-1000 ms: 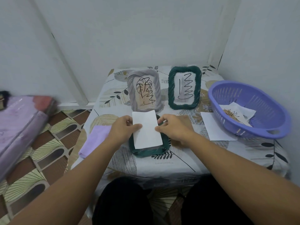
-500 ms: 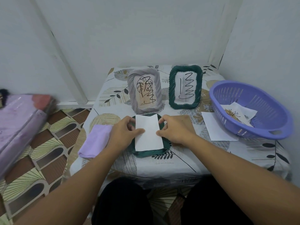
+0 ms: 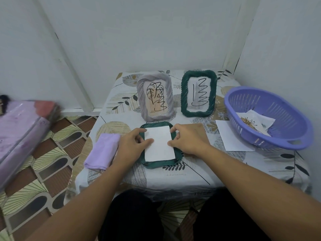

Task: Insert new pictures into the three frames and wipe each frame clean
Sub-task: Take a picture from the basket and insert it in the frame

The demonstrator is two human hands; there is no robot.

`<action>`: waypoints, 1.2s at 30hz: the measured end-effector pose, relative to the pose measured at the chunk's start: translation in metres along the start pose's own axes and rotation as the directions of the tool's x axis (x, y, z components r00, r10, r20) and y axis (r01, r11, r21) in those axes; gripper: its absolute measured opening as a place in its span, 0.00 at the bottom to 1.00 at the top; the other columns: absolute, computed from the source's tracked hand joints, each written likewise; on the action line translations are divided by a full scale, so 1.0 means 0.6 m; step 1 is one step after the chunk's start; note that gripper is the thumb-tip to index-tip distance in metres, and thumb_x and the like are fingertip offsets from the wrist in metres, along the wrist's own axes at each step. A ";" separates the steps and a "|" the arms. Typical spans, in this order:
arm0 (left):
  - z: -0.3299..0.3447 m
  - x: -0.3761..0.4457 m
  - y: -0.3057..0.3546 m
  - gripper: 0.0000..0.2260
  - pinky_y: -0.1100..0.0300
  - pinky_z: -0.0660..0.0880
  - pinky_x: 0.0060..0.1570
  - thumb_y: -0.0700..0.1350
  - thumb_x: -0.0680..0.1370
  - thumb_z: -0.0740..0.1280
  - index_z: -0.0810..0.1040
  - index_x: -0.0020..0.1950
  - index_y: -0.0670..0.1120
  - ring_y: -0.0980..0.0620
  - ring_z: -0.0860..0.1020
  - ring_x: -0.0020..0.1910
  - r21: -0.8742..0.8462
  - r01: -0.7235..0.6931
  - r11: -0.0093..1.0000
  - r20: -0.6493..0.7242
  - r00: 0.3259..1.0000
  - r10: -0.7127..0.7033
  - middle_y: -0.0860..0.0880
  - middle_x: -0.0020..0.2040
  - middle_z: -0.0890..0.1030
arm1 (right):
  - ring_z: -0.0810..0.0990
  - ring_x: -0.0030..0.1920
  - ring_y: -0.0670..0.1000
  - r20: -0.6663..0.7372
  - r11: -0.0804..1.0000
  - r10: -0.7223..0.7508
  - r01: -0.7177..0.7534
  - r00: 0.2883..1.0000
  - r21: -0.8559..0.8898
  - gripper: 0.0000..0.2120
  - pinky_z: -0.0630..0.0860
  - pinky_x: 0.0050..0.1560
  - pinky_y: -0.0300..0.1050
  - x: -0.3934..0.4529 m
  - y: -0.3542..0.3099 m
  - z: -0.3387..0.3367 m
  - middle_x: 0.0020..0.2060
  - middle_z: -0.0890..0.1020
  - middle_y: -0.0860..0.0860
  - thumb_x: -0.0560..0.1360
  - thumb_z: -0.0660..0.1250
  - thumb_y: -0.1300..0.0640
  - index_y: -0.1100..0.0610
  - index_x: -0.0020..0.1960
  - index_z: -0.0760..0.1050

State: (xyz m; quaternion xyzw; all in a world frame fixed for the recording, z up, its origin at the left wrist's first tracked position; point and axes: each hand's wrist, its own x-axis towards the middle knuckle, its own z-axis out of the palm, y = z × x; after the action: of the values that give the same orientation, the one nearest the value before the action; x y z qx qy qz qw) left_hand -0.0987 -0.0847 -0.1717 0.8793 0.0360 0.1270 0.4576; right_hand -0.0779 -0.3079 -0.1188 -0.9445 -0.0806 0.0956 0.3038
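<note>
You've got a matt white sheet of paper lying on the dark green frame, whose rim looks like twisted rope, ribbed and slightly glossy. Behind it, the grey frame shows the same ribbed, rope-like moulding with a dull sheen, and the second green frame matches it, its window catching a soft reflection. To your left sits a folded lilac cloth, soft and matt. The surface wears a smooth printed covering with a leaf pattern. On your right, the purple basket is slotted plastic, lightly glossy, with paper sheets inside. Another plain paper lies beside it.
</note>
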 end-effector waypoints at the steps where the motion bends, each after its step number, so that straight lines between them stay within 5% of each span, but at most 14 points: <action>1: 0.001 0.000 -0.001 0.16 0.70 0.70 0.36 0.50 0.72 0.80 0.84 0.57 0.50 0.61 0.73 0.32 0.010 -0.004 1.000 -0.005 1.000 0.004 0.52 0.35 0.80 | 0.80 0.46 0.41 0.001 1.000 0.000 0.000 1.000 0.009 0.19 0.66 0.37 0.32 0.001 0.001 0.001 0.41 0.83 0.42 0.74 0.75 0.47 0.47 0.63 0.76; 10: 0.005 0.000 -0.001 0.14 0.69 0.68 0.38 0.55 0.71 0.80 0.87 0.52 0.51 0.58 0.75 0.36 0.085 -0.016 0.996 -0.014 1.000 0.017 0.54 0.37 0.80 | 0.81 0.42 0.40 0.015 0.999 -0.041 0.041 0.999 0.015 0.23 0.69 0.31 0.25 0.000 0.005 -0.004 0.40 0.84 0.43 0.71 0.78 0.41 0.47 0.61 0.77; 16: 0.008 0.000 0.001 0.14 0.65 0.70 0.39 0.55 0.71 0.80 0.87 0.52 0.50 0.55 0.77 0.38 0.098 -0.013 0.995 -0.022 1.000 0.015 0.53 0.37 0.80 | 0.83 0.41 0.44 0.042 0.997 -0.041 0.038 0.998 0.068 0.24 0.76 0.37 0.34 0.011 0.015 0.007 0.38 0.84 0.44 0.69 0.80 0.46 0.49 0.61 0.78; 26: 0.008 0.000 -0.002 0.13 0.64 0.71 0.40 0.57 0.71 0.79 0.86 0.51 0.52 0.56 0.77 0.37 0.071 -0.001 0.997 -0.031 1.000 0.003 0.54 0.37 0.80 | 0.82 0.42 0.45 -0.018 0.997 -0.077 0.077 0.997 0.032 0.17 0.71 0.29 0.31 0.017 0.026 0.012 0.40 0.84 0.46 0.73 0.75 0.42 0.47 0.58 0.78; 32: 0.008 0.001 -0.006 0.13 0.59 0.74 0.42 0.55 0.71 0.79 0.86 0.49 0.50 0.55 0.76 0.37 0.065 -0.003 0.998 -0.076 0.997 0.008 0.53 0.36 0.80 | 0.78 0.45 0.47 -0.027 0.995 -0.095 0.094 0.995 -0.042 0.23 0.74 0.45 0.47 0.039 0.037 0.034 0.42 0.77 0.42 0.72 0.74 0.38 0.45 0.64 0.78; 36: 0.009 0.000 -0.003 0.14 0.59 0.74 0.43 0.55 0.71 0.80 0.87 0.51 0.50 0.55 0.77 0.39 0.110 -0.011 0.994 -0.070 0.997 0.019 0.53 0.37 0.79 | 0.78 0.44 0.47 -0.022 0.995 -0.097 0.096 0.995 -0.017 0.23 0.72 0.41 0.46 0.043 0.039 0.034 0.41 0.76 0.40 0.72 0.75 0.39 0.44 0.64 0.78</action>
State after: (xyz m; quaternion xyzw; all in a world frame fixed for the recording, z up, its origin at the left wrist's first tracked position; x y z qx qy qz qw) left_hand -0.0971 -0.0878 -0.1761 0.8983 0.0527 0.1594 0.4060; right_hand -0.0553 -0.3100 -0.1524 -0.9429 -0.1233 0.0692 0.3016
